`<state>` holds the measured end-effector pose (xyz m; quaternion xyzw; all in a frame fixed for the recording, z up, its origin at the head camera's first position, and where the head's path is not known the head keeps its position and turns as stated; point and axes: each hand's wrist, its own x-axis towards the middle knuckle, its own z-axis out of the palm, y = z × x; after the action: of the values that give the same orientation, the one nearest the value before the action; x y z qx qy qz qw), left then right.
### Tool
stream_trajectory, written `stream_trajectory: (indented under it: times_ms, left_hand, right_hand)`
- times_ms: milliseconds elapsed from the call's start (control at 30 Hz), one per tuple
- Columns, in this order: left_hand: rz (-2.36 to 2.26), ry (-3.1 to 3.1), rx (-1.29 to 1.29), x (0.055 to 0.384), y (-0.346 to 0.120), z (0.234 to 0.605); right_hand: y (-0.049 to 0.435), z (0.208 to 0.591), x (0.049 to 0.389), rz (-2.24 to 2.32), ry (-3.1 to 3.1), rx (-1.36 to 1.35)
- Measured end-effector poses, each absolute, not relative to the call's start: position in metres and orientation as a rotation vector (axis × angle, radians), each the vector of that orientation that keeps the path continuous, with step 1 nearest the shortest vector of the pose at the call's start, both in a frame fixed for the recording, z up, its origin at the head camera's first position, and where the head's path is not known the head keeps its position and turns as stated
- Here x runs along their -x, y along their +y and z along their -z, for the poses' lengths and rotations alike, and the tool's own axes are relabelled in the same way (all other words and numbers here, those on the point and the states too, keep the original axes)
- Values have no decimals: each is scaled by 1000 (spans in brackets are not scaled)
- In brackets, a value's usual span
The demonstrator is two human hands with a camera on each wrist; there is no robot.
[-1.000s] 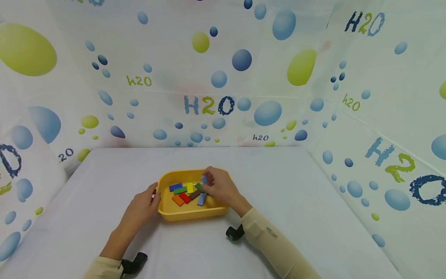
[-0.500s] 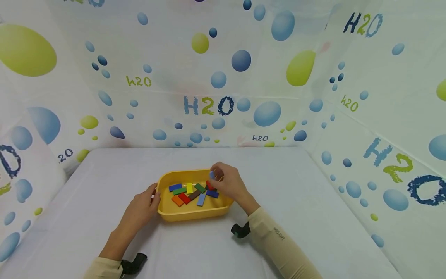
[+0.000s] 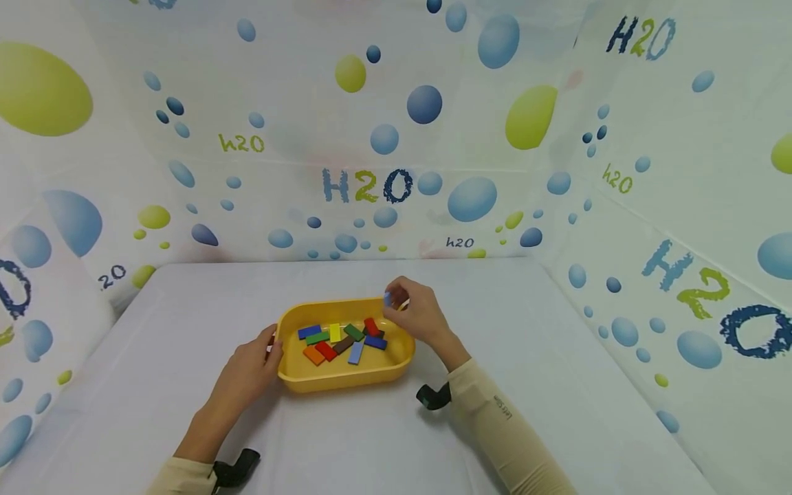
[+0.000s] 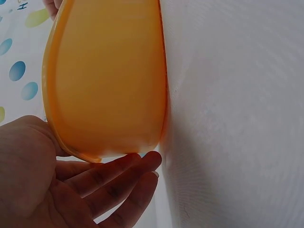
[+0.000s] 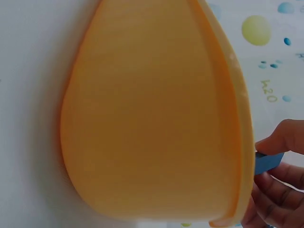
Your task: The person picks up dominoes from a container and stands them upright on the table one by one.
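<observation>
A yellow plastic tray point(image 3: 346, 377) with rounded corners stands on the white tabletop. My left hand point(image 3: 249, 368) holds its left end; in the left wrist view the fingers point(image 4: 114, 178) lie along the outside of the end wall, the thumb hidden at the rim. Between thumb and fingertips my right hand point(image 3: 417, 313) pinches a small light blue block point(image 3: 388, 300), above the tray's back right corner. The right wrist view shows this block point(image 5: 268, 162) partly behind the rim. Lying loose in the tray are several flat blocks, among them an orange one point(image 3: 313, 355) and a yellow one point(image 3: 335, 333).
The white tabletop point(image 3: 526, 357) spreads around the tray on every side. Behind it and to both sides hangs a white curtain point(image 3: 297, 82) printed with bubbles and lettering. Black wrist-worn devices point(image 3: 237, 467) hang under both forearms.
My right hand has moved up and right from over the tray's inside to its back right corner, carrying the light blue block. Red and dark blue blocks have come into view; my left hand stays put.
</observation>
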<state>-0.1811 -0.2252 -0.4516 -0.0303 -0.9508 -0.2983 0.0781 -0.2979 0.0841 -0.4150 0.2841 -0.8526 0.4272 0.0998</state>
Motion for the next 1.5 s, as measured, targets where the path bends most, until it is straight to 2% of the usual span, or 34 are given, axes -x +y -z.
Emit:
stream_trajectory:
  times_ms: [1500]
  left_hand:
    - [875,-2810,105,177,-219,451]
  right_hand:
    - [140,428,340,-1349,-2517,-632]
